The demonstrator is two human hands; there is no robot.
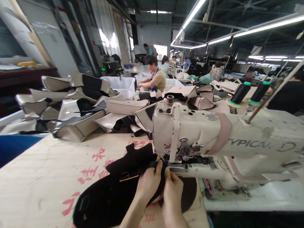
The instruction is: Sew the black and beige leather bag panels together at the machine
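A black fabric piece [106, 200] with a long rounded flap lies across the plywood board [49, 176], its upper edge under the head of a white sewing machine [189, 129]. My left hand [150, 180] is closed on the fabric's edge just left of the needle area, thumb and fingers pressed together. Close beside it, my right hand [173, 186] pinches the same edge near the machine's cylinder arm [200, 172]. A thin gold-coloured strip [128, 177] shows on the fabric left of my left hand. The needle and the stitched spot are hidden.
Beige and black sewn covers [77, 120] are heaped behind the board. Black thread cones [241, 93] stand behind the machine. A person in a tan shirt [157, 80] works by white bins [120, 86]. A blue surface [10, 149] borders the board's left.
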